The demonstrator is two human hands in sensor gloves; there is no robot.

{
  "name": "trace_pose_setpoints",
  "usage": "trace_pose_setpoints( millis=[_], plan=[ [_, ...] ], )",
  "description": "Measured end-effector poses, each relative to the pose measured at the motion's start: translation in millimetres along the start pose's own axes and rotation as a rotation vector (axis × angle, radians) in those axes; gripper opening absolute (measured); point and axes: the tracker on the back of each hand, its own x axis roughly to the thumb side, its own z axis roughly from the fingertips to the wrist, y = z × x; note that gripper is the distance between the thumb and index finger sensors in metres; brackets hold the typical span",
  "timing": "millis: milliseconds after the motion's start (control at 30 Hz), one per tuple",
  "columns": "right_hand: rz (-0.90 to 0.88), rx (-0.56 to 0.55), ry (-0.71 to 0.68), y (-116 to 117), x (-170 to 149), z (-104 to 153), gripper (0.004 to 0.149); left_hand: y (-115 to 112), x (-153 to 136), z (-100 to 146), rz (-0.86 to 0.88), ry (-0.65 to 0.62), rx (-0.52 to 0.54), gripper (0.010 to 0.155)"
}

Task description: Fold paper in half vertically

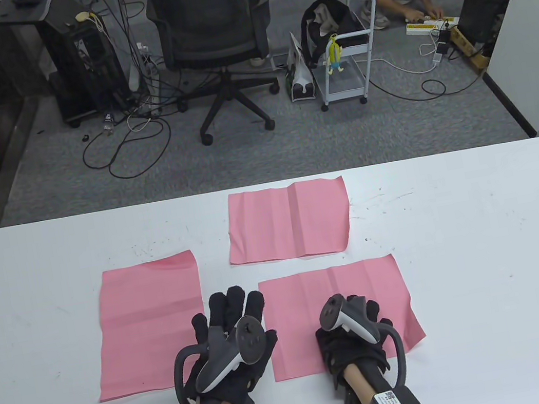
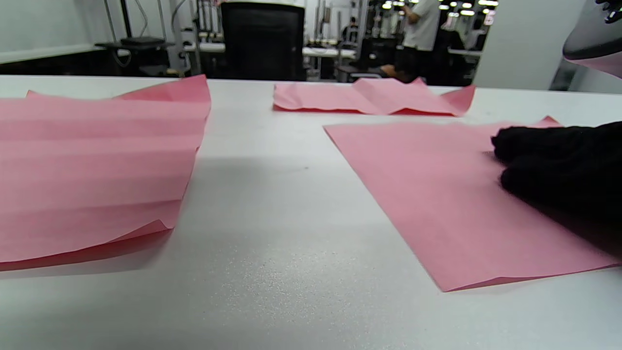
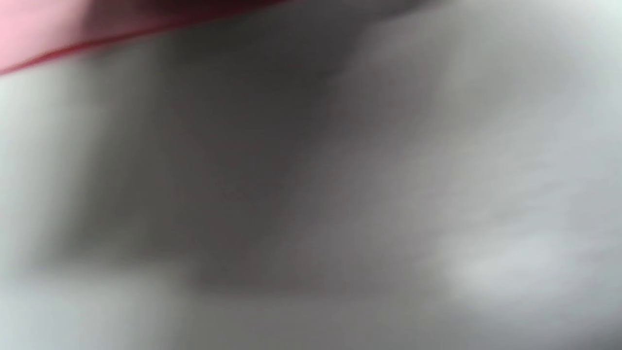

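The fold seems not yet begun: the right hand (image 1: pixel 350 329) rests on the near pink sheet (image 1: pixel 368 289) lying flat on the worktop (image 1: pixel 489 236) (fingers hidden), the left hand (image 1: pixel 234 343) spread beside it; next, lift one side edge across.

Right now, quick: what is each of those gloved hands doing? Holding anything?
Left hand: fingers spread open, holding nothing, between the left and near pink sheets.
Right hand: resting on the near pink sheet; fingers hidden, grip cannot be told.
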Motion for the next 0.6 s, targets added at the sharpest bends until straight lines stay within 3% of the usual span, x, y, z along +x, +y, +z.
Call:
trace_pose_setpoints(
  millis=[300, 500, 600],
  plan=[
    [0.073, -0.025, -0.020, 13, 44, 11, 0.070, -3, 3, -2, -0.021, 0.002, -0.018, 0.078],
    [0.102, -0.053, -0.023, 16, 49, 13, 0.069, -11, 3, -7, -0.046, 0.012, -0.048, 0.078],
    [0.130, -0.071, -0.019, 16, 50, 13, 0.069, -23, 5, -13, -0.048, 0.000, -0.115, 0.077]
  ],
)
